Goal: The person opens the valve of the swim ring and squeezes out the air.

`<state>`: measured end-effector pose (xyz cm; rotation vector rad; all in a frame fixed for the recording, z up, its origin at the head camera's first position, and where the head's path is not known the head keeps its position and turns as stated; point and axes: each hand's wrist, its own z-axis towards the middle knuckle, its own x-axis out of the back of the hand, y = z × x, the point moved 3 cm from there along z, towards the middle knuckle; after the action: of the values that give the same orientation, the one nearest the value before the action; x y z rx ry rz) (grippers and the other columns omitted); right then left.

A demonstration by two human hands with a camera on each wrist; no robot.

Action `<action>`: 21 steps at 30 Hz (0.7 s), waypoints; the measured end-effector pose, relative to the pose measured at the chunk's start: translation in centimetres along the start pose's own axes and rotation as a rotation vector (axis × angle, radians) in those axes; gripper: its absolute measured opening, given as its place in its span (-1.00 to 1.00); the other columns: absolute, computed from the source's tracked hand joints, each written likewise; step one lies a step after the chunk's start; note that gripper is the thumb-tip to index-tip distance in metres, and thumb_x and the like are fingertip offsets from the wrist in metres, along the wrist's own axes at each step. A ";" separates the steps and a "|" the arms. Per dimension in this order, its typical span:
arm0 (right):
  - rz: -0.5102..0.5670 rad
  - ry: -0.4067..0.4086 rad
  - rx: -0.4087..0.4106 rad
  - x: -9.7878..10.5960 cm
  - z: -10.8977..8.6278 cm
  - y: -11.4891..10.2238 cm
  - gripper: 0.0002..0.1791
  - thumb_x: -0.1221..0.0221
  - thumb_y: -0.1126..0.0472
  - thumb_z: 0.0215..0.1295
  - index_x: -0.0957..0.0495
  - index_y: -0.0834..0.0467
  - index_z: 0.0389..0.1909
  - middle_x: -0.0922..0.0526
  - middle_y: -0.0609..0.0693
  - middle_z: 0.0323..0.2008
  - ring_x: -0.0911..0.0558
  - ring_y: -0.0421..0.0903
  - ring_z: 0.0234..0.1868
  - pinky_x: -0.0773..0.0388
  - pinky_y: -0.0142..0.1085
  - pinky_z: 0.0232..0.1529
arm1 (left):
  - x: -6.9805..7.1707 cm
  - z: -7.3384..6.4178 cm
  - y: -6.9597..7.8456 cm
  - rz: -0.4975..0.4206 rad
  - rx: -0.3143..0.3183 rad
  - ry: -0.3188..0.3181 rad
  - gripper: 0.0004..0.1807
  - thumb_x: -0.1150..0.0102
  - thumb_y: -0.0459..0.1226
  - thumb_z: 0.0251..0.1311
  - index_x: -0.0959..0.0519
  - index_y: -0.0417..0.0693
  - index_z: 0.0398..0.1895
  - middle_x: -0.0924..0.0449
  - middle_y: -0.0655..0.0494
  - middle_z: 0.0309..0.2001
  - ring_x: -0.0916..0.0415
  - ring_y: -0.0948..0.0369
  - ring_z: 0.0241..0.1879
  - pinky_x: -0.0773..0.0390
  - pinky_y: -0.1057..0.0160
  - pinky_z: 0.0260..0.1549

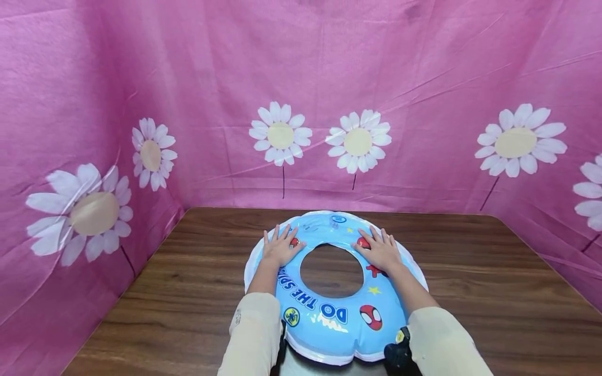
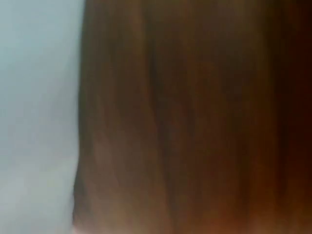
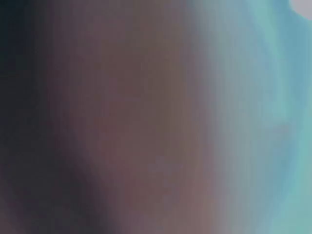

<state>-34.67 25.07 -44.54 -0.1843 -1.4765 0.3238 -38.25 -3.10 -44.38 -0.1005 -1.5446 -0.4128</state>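
A blue inflatable swim ring (image 1: 320,313) with a white rim lies on the wooden table, its printed lettering upside down in the head view. On the ring's left side rests my left hand (image 1: 280,249), fingers spread. My right hand (image 1: 380,251) lies spread on the opposite side, thumb near the central hole. Through that hole the tabletop shows. The left wrist view holds only blurred brown wood and a pale strip. In the right wrist view, part of the blue ring (image 3: 292,146) appears at the right, beside a blurred form too close to make out.
The brown wooden table (image 1: 188,292) extends to both sides of the ring. Behind and beside it hangs a pink cloth (image 1: 216,68) printed with large white daisies. A black wrist device (image 1: 400,357) sits by the right sleeve, near the ring's front edge.
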 end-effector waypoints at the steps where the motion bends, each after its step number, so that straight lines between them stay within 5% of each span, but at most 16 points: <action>1: 0.029 0.013 0.009 0.2 0.0 0.1 -0.20 0.15 -0.35 0.24 -0.15 0.07 0.37 0.01 0.27 0.36 0.17 0.35 0.33 0.35 0.17 0.24 | 0.1 0.1 -0.1 -0.033 -0.003 -0.001 -0.24 0.42 0.32 0.22 -0.02 0.24 0.43 0.11 0.17 0.42 0.32 -0.01 0.38 0.40 -0.18 0.21; 6: 0.298 0.068 0.054 2.2 -0.3 0.5 -0.41 0.01 -0.14 0.32 -0.45 0.24 0.14 -0.37 0.29 0.16 -0.22 0.30 0.23 -0.01 0.17 0.20 | 2.2 0.0 -0.6 -0.370 -0.030 0.019 -0.33 0.10 0.13 0.24 -0.27 -0.02 0.33 -0.17 -0.01 0.33 0.20 -0.08 0.36 0.39 -0.20 0.20; 10: 0.323 0.057 0.139 4.6 -0.7 -0.1 -0.53 -0.07 -0.06 0.29 -0.57 0.22 0.00 -0.62 0.18 -0.17 -0.51 0.16 -0.08 -0.41 0.04 -0.07 | 4.7 -0.2 -0.7 -0.489 -0.148 0.082 -0.48 -0.06 -0.06 0.22 -0.45 -0.18 0.16 -0.45 -0.15 0.10 -0.07 -0.09 0.29 0.25 -0.18 0.22; 13: 0.242 0.053 0.301 6.4 -2.3 -2.0 -0.62 -0.16 0.02 0.24 -0.60 0.18 -0.04 -0.64 0.06 -0.24 -0.57 0.02 -0.22 -0.49 -0.04 -0.17 | 6.6 -1.3 0.4 -0.426 -0.367 0.141 -0.57 -0.11 -0.16 0.21 -0.51 -0.22 0.08 -0.54 -0.09 0.00 -0.32 -0.02 0.15 -0.04 -0.02 0.22; 16: 0.218 0.020 0.490 7.1 -5.5 -4.3 -0.65 -0.21 0.08 0.20 -0.60 0.17 -0.05 -0.61 0.00 -0.11 -0.57 -0.07 -0.13 -0.49 -0.08 -0.11 | 7.6 -4.7 2.5 -0.327 -0.654 0.166 -0.60 -0.11 -0.16 0.21 -0.53 -0.17 0.06 -0.52 0.02 0.04 -0.35 0.07 0.13 -0.19 0.11 0.17; 21: 0.087 -0.080 0.677 4.8 -12.0 -6.3 -0.46 -0.09 -0.17 0.23 -0.50 0.07 0.12 -0.45 -0.01 0.15 -0.38 0.03 0.18 -0.31 0.07 0.08 | 5.4 -12.4 5.7 -0.149 -1.073 0.061 -0.45 -0.01 -0.02 0.26 -0.35 -0.02 0.27 -0.26 0.11 0.29 -0.05 0.10 0.32 0.01 0.07 0.26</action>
<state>-21.77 21.59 -39.09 0.3125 -1.3620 0.8865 -24.81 -2.84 -38.42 -0.7931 -1.1255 -1.3148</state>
